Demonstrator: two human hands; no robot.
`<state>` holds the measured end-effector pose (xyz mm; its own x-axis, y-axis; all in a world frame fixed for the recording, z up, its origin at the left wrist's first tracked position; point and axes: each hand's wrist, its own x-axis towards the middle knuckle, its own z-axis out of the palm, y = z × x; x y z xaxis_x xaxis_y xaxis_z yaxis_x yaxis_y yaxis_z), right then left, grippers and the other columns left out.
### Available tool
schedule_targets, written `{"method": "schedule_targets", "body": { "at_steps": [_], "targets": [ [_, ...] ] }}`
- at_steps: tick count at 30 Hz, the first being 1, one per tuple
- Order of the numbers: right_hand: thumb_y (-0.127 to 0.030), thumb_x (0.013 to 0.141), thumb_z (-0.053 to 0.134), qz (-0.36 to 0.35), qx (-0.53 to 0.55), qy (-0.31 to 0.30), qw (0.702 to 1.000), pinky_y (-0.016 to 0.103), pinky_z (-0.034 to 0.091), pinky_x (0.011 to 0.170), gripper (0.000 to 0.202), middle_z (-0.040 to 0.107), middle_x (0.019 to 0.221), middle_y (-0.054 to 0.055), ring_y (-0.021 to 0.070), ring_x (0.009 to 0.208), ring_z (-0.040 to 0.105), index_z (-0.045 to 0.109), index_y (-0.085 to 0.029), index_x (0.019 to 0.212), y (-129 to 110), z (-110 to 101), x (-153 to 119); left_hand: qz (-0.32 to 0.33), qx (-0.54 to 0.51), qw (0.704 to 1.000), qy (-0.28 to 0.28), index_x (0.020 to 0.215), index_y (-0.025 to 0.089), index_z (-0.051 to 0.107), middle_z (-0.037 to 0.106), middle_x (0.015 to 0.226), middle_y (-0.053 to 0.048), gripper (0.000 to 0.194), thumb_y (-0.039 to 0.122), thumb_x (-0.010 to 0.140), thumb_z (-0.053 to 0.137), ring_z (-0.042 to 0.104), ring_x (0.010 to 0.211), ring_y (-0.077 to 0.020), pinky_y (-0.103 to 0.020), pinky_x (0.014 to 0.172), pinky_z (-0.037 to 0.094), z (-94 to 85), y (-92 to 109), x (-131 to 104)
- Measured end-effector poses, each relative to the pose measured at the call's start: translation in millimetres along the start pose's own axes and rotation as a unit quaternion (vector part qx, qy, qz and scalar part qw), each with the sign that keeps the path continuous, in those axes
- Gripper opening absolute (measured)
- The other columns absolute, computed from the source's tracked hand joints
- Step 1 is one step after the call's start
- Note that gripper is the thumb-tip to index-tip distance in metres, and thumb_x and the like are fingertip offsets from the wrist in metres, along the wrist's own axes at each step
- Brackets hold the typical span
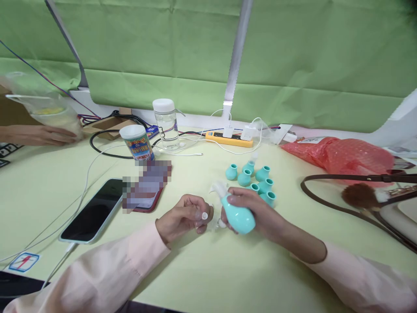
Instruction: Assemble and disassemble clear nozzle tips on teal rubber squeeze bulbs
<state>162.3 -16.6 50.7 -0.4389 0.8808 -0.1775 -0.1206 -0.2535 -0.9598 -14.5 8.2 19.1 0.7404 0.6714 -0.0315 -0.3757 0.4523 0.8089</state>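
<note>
My right hand (249, 204) is closed around a glossy teal rubber bulb (240, 217), tilted with its round end toward me. A clear, translucent nozzle (220, 189) sticks out of its neck, up and to the left. Just left of it, my left hand (187, 215) pinches a small white round piece with a hole (204, 215) between its fingertips. Small clear and white bits (221, 223) lie on the table between the hands, partly hidden. Behind my right hand stand several teal bulbs (244, 177), mostly with open mouths up; a clear tip (253, 158) shows at a rear one.
Two phones (94, 211) lie to the left, near a printed tub (140, 145) and a water bottle (167, 126). A yellow power strip (230, 139) sits at the back. Rightward are a red plastic bag (345, 156) and brown strap (325, 177). Another person's hand (52, 134) holds a clear bag.
</note>
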Motion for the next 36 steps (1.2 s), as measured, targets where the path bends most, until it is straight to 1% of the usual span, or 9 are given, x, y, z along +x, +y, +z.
{"method": "schedule_targets", "body": {
  "at_steps": [3,5,8,9,11,18,23,27,36],
  "targets": [
    [-0.031,0.073,0.055,-0.029,0.012,0.018,0.999,0.024,0.040,0.049,0.020,0.057,0.058,0.000,0.0119,0.052,0.053,0.041,-0.018,0.068,-5.2,-4.3,-0.7,0.059,0.212,0.970,0.100,0.055,0.013,0.056,0.048,0.049,0.001,0.008,0.019,0.061,0.058,0.042,0.047,-0.0092,-0.023,0.045,0.036,2.5,1.2,0.5],
    [-0.031,0.072,0.056,-0.045,-0.033,0.011,0.998,0.024,0.040,0.051,0.018,0.057,0.060,0.000,0.0120,0.056,0.053,0.044,-0.018,0.071,-6.9,-5.1,-2.1,0.147,0.432,0.870,0.187,0.058,0.014,0.057,0.053,0.055,-0.001,0.008,0.019,0.064,0.056,0.045,0.055,-0.0121,-0.026,0.053,0.038,2.1,0.6,1.2],
    [-0.033,0.073,0.055,-0.076,-0.169,0.001,0.983,0.023,0.041,0.053,0.017,0.055,0.070,0.001,0.0125,0.064,0.051,0.050,-0.017,0.075,-6.5,-3.3,-4.8,0.223,0.681,0.663,0.218,0.055,0.015,0.056,0.054,0.057,-0.004,0.013,0.019,0.068,0.052,0.044,0.066,-0.0174,-0.028,0.056,0.036,-3.3,-3.1,3.2],
    [-0.033,0.073,0.055,-0.091,-0.228,0.008,0.969,0.024,0.041,0.055,0.016,0.054,0.073,0.001,0.0126,0.066,0.050,0.051,-0.018,0.077,-6.1,-2.6,-5.7,0.211,0.725,0.622,0.207,0.054,0.016,0.055,0.054,0.057,-0.004,0.015,0.019,0.068,0.051,0.044,0.067,-0.0182,-0.028,0.054,0.036,-5.6,-4.6,4.0],
    [-0.033,0.076,0.052,-0.118,-0.342,0.027,0.932,0.025,0.041,0.059,0.016,0.054,0.076,0.000,0.0129,0.068,0.050,0.052,-0.019,0.081,-5.7,-1.5,-7.6,0.177,0.759,0.599,0.186,0.055,0.016,0.055,0.055,0.059,-0.004,0.015,0.017,0.069,0.050,0.044,0.066,-0.0179,-0.027,0.053,0.036,-9.2,-6.4,4.9],
    [-0.025,0.078,0.048,-0.187,-0.554,0.039,0.811,0.029,0.039,0.065,0.013,0.059,0.080,0.003,0.0157,0.072,0.052,0.050,-0.017,0.088,1.1,2.9,-11.1,0.287,0.602,0.725,0.171,0.088,0.013,0.056,0.055,0.072,-0.005,0.025,0.020,0.084,0.032,0.046,0.070,-0.0153,-0.028,0.063,0.039,-0.1,0.1,-5.7],
    [-0.024,0.078,0.048,-0.260,-0.567,0.013,0.781,0.027,0.039,0.061,0.014,0.058,0.076,0.005,0.0154,0.069,0.052,0.052,-0.014,0.086,11.3,10.3,-16.0,0.264,0.623,0.734,0.056,0.066,0.015,0.049,0.048,0.061,-0.003,0.021,0.028,0.080,0.041,0.040,0.064,-0.0152,-0.028,0.058,0.034,9.0,-5.3,-9.8],
    [-0.026,0.079,0.049,-0.231,-0.543,-0.049,0.806,0.023,0.038,0.058,0.012,0.056,0.068,0.002,0.0118,0.062,0.050,0.053,-0.015,0.079,4.9,11.8,-19.6,0.225,0.553,0.802,0.012,0.050,0.016,0.033,0.030,0.049,0.002,0.037,0.026,0.085,0.029,0.032,0.050,-0.0102,-0.025,0.050,0.028,12.0,-11.0,-10.6],
    [-0.036,0.076,0.052,-0.163,-0.421,-0.135,0.882,0.019,0.040,0.055,0.021,0.055,0.065,-0.002,0.0089,0.059,0.048,0.057,-0.017,0.082,-2.0,0.0,-15.1,-0.004,0.294,0.956,-0.015,0.046,0.017,0.030,0.025,0.042,0.005,0.043,0.041,0.081,0.031,0.023,0.040,-0.0062,-0.023,0.041,0.020,16.3,-8.7,-11.5]
  ]
}}
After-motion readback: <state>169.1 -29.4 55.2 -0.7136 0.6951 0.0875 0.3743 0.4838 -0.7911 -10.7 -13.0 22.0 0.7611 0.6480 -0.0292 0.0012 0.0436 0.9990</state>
